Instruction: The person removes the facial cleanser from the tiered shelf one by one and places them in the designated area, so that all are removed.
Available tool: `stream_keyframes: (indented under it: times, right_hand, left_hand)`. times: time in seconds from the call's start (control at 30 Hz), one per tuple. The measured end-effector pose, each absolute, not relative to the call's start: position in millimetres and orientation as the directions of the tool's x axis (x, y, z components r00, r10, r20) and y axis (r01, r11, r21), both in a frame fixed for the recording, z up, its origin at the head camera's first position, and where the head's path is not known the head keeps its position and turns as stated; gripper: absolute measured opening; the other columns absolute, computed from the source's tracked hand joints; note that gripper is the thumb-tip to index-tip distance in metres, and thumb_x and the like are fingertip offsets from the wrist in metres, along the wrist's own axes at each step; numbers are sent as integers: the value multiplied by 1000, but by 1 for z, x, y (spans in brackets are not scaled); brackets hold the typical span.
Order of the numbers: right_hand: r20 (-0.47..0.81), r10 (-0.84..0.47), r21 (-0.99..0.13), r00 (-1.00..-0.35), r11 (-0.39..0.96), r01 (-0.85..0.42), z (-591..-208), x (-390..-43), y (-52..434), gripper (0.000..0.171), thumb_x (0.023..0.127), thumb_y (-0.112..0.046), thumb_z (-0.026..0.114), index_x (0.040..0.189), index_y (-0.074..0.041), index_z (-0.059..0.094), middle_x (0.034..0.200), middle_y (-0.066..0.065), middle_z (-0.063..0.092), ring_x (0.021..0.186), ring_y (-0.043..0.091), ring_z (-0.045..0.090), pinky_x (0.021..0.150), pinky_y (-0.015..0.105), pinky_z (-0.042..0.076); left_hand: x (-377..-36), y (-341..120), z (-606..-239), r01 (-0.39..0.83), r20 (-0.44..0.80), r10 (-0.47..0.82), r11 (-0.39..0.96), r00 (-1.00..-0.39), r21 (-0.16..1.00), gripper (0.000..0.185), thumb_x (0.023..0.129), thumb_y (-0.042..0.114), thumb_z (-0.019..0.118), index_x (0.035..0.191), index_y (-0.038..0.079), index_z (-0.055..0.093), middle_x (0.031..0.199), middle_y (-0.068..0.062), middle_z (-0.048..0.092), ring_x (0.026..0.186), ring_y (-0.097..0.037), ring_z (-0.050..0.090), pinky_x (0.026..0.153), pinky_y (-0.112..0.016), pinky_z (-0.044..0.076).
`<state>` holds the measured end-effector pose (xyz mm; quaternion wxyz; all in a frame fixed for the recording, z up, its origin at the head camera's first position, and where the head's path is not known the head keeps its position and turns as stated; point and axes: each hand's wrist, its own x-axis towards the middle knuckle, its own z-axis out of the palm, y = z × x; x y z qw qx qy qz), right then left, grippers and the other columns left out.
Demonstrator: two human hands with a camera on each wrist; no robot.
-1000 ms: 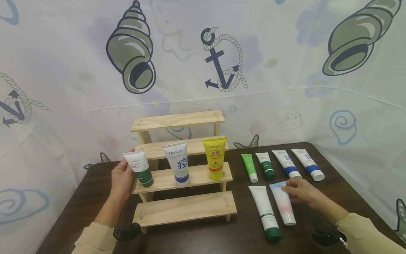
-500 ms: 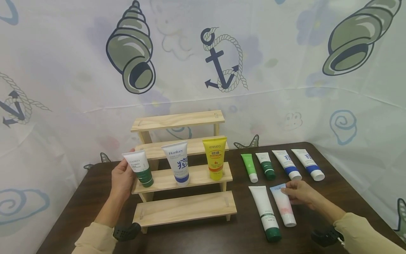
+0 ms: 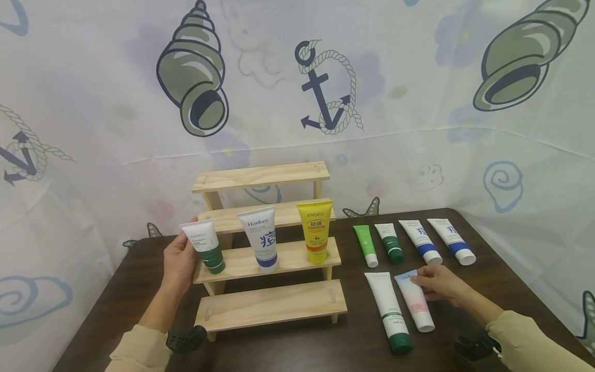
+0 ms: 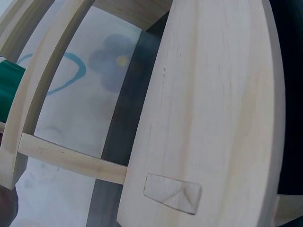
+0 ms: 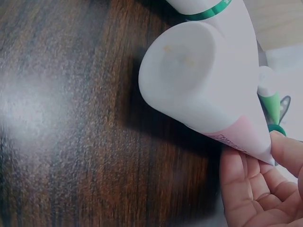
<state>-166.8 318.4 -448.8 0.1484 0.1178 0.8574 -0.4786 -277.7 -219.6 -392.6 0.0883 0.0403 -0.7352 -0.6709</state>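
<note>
My left hand (image 3: 178, 261) grips the crimped end of a white and green tube (image 3: 204, 245), which stands cap down at the left end of the second-lowest shelf. The left wrist view catches just its green part (image 4: 8, 90) at the edge. Beside it on that shelf stand a white and blue tube (image 3: 260, 237) and a yellow tube (image 3: 316, 232). Over on the right, thumb and fingers of my right hand (image 3: 439, 283) pinch the flat end of a pale blue, white and pink tube (image 3: 415, 299). Its white cap (image 5: 177, 66) points at the right wrist camera.
A four-tier wooden stand (image 3: 274, 305) occupies the table's middle left. Next to the pink tube lies a long white tube (image 3: 388, 310) with a green cap. Behind lie a green tube (image 3: 365, 243), another white and green tube (image 3: 389, 243) and two white and blue tubes (image 3: 420, 240).
My right hand and the pink tube have shifted very slightly, the tube's flat end a little lower than a second ago. The left hand and its tube stay in place.
</note>
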Motion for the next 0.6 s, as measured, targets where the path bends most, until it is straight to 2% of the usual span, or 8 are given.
stream_keyframes:
  times: [0.37,0.6]
  right_hand:
    - [-358,98,-766,-929,537,352,-449,-165,318,49,98,-19,58,125,19,44,110,28,60,84,15,62,73,36,62]
    - [-345,107,-761,-932,550,345,-450,-165,318,48,97,-18,58,124,19,44,110,29,60,86,16,64,74,37,62]
  left_hand:
    - [-275,-219,-392,72,93,-166,131,-982,989,51,103,29,49,149,11,39,160,2,31,152,-14,21,127,-34,16]
    - [-274,-218,-391,72,97,-171,144,-980,987,51,103,29,49,149,11,39,160,1,32,152,-14,21,127,-35,17]
